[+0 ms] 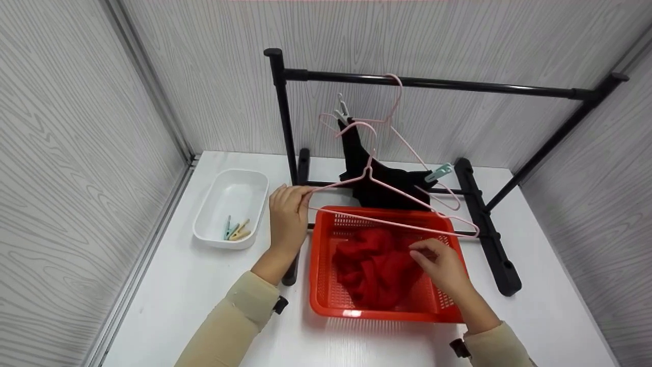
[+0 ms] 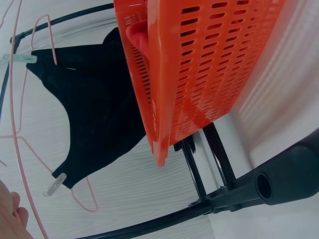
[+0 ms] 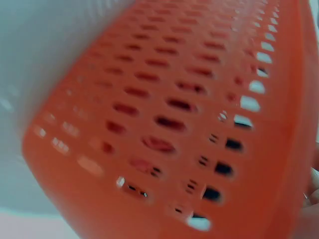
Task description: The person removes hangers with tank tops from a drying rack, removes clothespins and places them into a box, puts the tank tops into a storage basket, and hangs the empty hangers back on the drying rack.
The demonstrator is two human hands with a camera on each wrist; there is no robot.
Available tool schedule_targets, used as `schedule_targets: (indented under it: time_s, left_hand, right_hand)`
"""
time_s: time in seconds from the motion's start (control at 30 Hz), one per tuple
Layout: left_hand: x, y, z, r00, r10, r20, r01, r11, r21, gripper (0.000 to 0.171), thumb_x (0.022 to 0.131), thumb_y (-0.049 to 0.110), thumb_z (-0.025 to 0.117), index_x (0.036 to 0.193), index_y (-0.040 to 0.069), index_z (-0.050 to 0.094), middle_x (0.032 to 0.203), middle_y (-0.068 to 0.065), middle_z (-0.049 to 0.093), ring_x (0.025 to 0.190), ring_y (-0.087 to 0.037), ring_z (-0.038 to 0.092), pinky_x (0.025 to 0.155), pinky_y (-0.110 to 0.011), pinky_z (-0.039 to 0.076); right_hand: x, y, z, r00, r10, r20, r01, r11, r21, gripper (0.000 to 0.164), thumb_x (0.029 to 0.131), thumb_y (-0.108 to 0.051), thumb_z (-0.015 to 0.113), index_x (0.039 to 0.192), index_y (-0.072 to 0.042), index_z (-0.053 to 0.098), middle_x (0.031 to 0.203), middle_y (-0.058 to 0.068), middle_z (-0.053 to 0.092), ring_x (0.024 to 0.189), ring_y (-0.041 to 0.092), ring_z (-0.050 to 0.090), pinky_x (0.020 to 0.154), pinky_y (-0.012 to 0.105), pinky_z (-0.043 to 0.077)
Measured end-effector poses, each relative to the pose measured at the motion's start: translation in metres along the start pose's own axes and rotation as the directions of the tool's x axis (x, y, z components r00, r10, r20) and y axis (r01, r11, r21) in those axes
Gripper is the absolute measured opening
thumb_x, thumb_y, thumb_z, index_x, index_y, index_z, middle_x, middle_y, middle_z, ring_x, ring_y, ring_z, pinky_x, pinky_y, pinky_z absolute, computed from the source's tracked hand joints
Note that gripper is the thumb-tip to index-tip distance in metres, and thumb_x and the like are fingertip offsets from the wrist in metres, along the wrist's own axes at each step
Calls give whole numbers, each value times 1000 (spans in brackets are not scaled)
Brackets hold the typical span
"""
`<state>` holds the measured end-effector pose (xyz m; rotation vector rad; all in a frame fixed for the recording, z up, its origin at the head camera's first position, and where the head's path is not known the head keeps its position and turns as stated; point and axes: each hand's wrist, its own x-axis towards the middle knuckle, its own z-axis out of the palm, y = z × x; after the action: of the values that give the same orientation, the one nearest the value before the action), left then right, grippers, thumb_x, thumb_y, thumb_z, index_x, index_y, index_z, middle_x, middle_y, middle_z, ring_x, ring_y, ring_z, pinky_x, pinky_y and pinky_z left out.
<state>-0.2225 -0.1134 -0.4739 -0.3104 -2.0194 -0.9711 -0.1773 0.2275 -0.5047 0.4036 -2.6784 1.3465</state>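
My left hand (image 1: 289,211) grips the left end of a pink clothes hanger (image 1: 395,191), which is held tilted above the basket with its hook upward. In the left wrist view, only the fingertips (image 2: 20,214) show at the lower left edge, by the hanger's wire (image 2: 22,169). My right hand (image 1: 443,262) reaches over the right part of the red basket (image 1: 318,275), thumb and forefinger slightly apart beside the crumpled red cloth (image 1: 377,270). Whether the fingertips touch the cloth is unclear. The basket's perforated wall (image 3: 164,99) nearly fills the blurred right wrist view.
Behind stands a black rack (image 1: 489,84). From its bar hangs another pink hanger (image 1: 407,145) with a black garment (image 1: 387,183), fastened by a pale clothespin (image 1: 342,109) and a green clothespin (image 1: 439,173). At left, a white tub (image 1: 229,196) contains several clothespins (image 1: 237,230).
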Motion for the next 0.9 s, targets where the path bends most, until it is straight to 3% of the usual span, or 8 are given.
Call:
schedule_targets:
  time_s: [0.2,0.37,0.5,0.67,0.77,0.9]
  left_hand:
    - [-2,-1,1,1000,4,-10,-4,1000,-1,11,98,16,64,102,10,73,95,-3,71,97,-24,63,109,-44,37]
    - [-3,-1,2,1000,4,-11,-4,1000,-2,11,98,14,65,102,9,73,96,-4,71,98,-24,63,108,-45,37]
    - [-3,-2,1,1000,9,-10,-9,1000,0,11,98,14,64,102,9,73,98,-4,71,99,-24,64,108,-45,37]
    - [-4,-2,1,1000,11,-10,-10,1000,14,11,98,14,64,102,9,73,98,-4,71,99,-24,63,108,-44,38]
    - [-4,-3,1,1000,8,-9,-8,1000,20,12,99,15,63,102,9,73,99,-4,71,99,-24,63,107,-43,38]
    - [-4,-4,1,1000,11,-12,-11,1000,25,11,98,14,64,102,8,73,99,-4,72,99,-24,63,107,-43,38]
  right_hand:
    - [4,-3,-20,998,23,-57,-23,1000,3,14,91,-5,72,105,-6,74,96,3,71,84,7,64,73,16,52]
    - [6,-5,-33,993,1,-117,3,999,33,15,91,-3,71,106,-2,75,98,9,71,84,5,64,73,14,51]
    - [7,-8,-44,985,32,-167,-20,997,70,15,93,-3,69,107,1,73,102,15,70,84,1,63,74,12,51]
    - [4,-42,-58,978,61,-201,-55,998,39,17,95,0,65,109,8,70,107,22,68,85,-1,62,72,10,50]
    - [5,-40,-62,972,39,-231,-38,999,9,18,96,-4,65,110,5,71,105,19,68,86,-1,62,74,9,49]
    - [12,-13,-63,960,14,-281,-8,1000,21,16,96,-6,66,109,1,73,101,14,71,86,-1,63,75,9,49]
